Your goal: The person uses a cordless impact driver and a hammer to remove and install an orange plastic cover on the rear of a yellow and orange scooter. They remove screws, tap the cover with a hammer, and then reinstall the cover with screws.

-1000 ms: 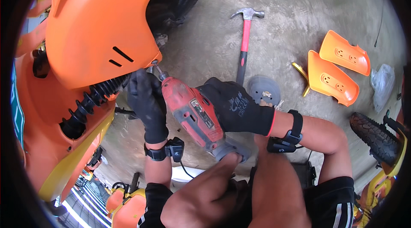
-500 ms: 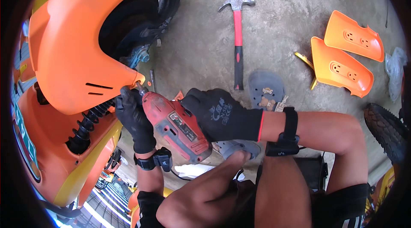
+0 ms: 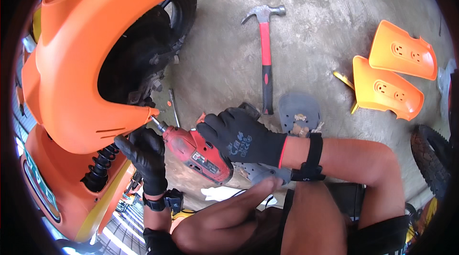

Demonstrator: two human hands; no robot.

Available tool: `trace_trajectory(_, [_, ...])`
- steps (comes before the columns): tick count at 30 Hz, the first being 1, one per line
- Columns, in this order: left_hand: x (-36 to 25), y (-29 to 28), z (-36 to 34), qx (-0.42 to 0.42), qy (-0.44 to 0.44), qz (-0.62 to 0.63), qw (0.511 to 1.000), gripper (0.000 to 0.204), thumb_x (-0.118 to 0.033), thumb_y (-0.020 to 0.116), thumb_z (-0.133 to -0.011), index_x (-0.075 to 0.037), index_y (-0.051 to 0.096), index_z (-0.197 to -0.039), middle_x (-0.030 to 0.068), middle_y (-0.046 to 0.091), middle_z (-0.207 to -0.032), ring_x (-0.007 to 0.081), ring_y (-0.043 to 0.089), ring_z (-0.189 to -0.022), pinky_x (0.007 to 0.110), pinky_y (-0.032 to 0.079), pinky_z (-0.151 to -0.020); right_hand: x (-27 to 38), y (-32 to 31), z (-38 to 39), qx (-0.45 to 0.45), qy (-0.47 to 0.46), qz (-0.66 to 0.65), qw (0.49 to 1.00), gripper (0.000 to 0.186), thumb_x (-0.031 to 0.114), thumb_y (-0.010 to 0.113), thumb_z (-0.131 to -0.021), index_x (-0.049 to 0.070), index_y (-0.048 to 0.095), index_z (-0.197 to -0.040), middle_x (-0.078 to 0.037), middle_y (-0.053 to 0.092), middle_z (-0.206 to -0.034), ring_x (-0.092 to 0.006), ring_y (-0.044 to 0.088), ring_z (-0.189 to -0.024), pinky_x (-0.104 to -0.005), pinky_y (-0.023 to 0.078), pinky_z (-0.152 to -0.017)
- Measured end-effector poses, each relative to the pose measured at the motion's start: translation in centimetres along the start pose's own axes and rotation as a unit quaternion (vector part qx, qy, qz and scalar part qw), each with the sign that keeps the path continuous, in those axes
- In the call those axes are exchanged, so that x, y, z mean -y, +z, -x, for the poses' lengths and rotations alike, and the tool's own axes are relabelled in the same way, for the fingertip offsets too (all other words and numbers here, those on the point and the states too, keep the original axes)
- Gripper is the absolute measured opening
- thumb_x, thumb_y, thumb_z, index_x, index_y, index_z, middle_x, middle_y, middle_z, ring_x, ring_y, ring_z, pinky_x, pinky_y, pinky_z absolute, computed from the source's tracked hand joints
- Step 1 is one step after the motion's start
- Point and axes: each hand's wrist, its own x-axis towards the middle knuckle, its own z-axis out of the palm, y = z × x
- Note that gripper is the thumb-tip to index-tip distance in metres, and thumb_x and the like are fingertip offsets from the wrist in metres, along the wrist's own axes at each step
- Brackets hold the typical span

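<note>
Red drill [image 3: 195, 153] still in the grip of the right hand [image 3: 246, 138], left hand [image 3: 147, 157] now loosely spread beside orange fender [image 3: 71, 83]

The person's left hand [image 3: 146, 159] and right hand [image 3: 244, 138] wear black gloves [image 3: 263, 147], the right one red-edged at its cuff [image 3: 283, 152] and printed with pale marks [image 3: 240, 146]. Both carry black wrist straps [image 3: 314, 152] with dark boxes [image 3: 173, 199]. The sleeves [image 3: 380, 236] are black, the perforated clogs [image 3: 296, 104] grey.
</note>
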Motion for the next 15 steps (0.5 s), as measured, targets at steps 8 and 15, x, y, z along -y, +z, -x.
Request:
trace_trajectory(8, [-2.5,-0.4,1.0,0.147,-0.061,0.303,0.940,0.067,-0.061,0.037,-0.103,-0.003,0.057,-0.127,-0.0014,0.036,-0.062,0.0090,0.031,-0.052,0.022,0.031,-0.048,-0.4,-0.3,-0.6,-0.052,-0.023,-0.004,0.998,0.029,0.026,0.059,-0.082,0.007,0.059,-0.104,-0.008,0.052,-0.091,-0.0222,0.056,-0.073,-0.0379,0.044,-0.066])
trace_trajectory(15, [-3.3,2.8,0.7,0.081,-0.077,0.396,0.912,0.053,-0.057,0.043,-0.103,-0.006,0.057,-0.108,-0.0011,0.032,-0.062,0.0094,0.028,-0.048,0.022,0.023,-0.043,-1.2,-0.3,-1.1,-0.057,-0.020,0.008,0.998,0.028,0.025,0.060,-0.082,0.006,0.058,-0.102,-0.010,0.053,-0.094,-0.0230,0.058,-0.076,-0.0374,0.044,-0.066])
